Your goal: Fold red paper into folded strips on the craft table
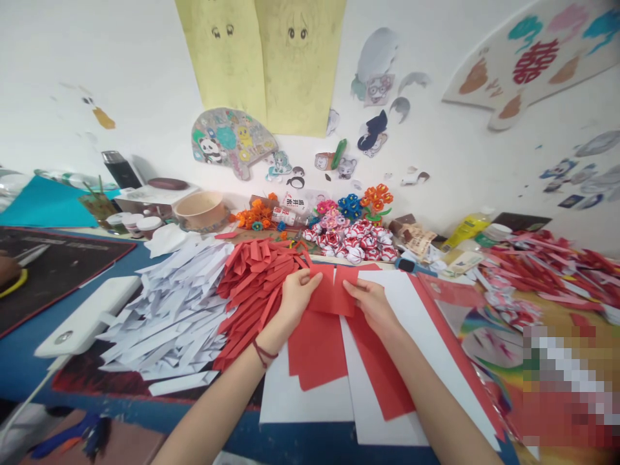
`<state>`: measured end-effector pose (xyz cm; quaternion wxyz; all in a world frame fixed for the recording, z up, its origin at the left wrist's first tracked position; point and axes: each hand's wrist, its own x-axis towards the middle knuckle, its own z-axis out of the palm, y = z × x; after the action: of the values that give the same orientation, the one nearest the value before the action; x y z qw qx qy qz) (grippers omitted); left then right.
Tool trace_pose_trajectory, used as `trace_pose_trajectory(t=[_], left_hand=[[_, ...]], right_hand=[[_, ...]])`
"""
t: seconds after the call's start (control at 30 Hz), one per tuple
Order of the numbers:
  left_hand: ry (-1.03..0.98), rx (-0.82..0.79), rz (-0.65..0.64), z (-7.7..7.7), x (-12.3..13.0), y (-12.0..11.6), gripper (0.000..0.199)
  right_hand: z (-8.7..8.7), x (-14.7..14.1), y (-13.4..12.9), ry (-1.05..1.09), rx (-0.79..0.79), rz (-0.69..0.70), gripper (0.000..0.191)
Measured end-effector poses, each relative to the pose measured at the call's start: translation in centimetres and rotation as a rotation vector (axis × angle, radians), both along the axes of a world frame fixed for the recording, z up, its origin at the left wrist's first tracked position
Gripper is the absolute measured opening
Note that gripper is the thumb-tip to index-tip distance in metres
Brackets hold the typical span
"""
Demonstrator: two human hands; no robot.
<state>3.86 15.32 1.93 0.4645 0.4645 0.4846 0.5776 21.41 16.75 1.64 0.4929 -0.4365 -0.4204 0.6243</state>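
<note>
Pinching one red rectangular paper piece (322, 298), slit at its top edge, between left hand (296, 296) and right hand (372, 303); holding it above red paper sheets (317, 355) and white paper sheets (305, 400). Counting one white paper-strip heap (169, 310), one red paper-strip heap (256, 278); three small pale-lidded jars (149, 225), contents hidden; one clear cup (98, 212) containing thin green sticks (101, 185); one round tan bowl (199, 210).

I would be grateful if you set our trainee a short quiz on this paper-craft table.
1. What do the left hand and right hand both hold?
2. True or false: the white paper strips lie to the left of the red paper strips.
3. The cord bracelet is worn on: A, the left; B, the right; C, both sides.

Key: 1. Red paper. 2. True. 3. A.
</note>
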Motion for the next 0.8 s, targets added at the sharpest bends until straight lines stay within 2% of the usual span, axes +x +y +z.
trace_pose_trajectory(t=[0.13, 0.23, 0.37, 0.47, 0.57, 0.8], left_hand=[[0.005, -0.034, -0.068, 0.6, 0.0, -0.2, 0.034], [0.033, -0.027, -0.070, 0.7, 0.0, -0.3, 0.030], [0.094, 0.034, -0.001, 0.6, -0.2, -0.1, 0.025], [0.195, 0.072, 0.058, 0.6, -0.4, 0.0, 0.023], [0.260, 0.066, 0.118, 0.7, -0.4, 0.0, 0.029], [0.172, 0.080, 0.153, 1.2, -0.7, -0.1, 0.040]], right_hand=[[1.0, 0.0, -0.3, 0.041, 0.039, -0.049, 0.038], [1.5, 0.0, -0.4, 0.037, 0.073, 0.005, 0.038], [1.5, 0.4, -0.3, -0.138, 0.075, 0.106, 0.041], [1.3, 0.7, -0.1, -0.251, 0.104, 0.059, 0.042], [1.3, 0.8, -0.1, -0.221, 0.119, 0.018, 0.040], [1.1, 1.1, 0.2, -0.181, 0.092, -0.031, 0.032]])
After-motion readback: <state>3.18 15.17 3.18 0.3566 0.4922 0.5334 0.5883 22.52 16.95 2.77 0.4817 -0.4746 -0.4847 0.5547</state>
